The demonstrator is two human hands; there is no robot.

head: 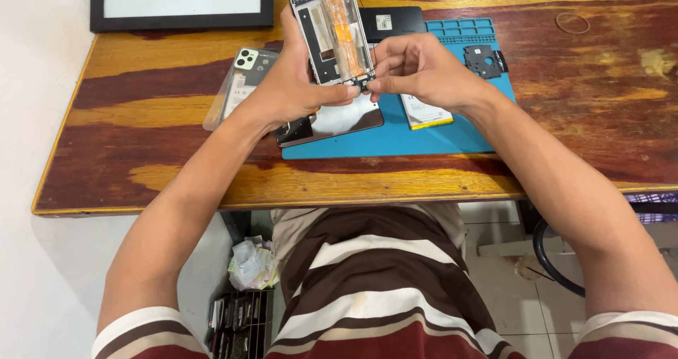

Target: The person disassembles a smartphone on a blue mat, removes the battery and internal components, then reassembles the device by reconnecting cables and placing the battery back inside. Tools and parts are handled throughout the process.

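Striped shirt nearest, white tiled floor below. Both hands over blue mat on worn wooden table: left hand grips opened phone frame upright, right hand pinches its bottom edge. Black-framed board beyond mat, left.

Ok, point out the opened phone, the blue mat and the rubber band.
opened phone point(332, 38), head view, orange ribbon inside
blue mat point(395, 140), head view, bare front part
rubber band point(573, 23), head view, its ring

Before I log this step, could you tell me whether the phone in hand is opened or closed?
Opened: the phone shows bare circuit board and orange flex cable.
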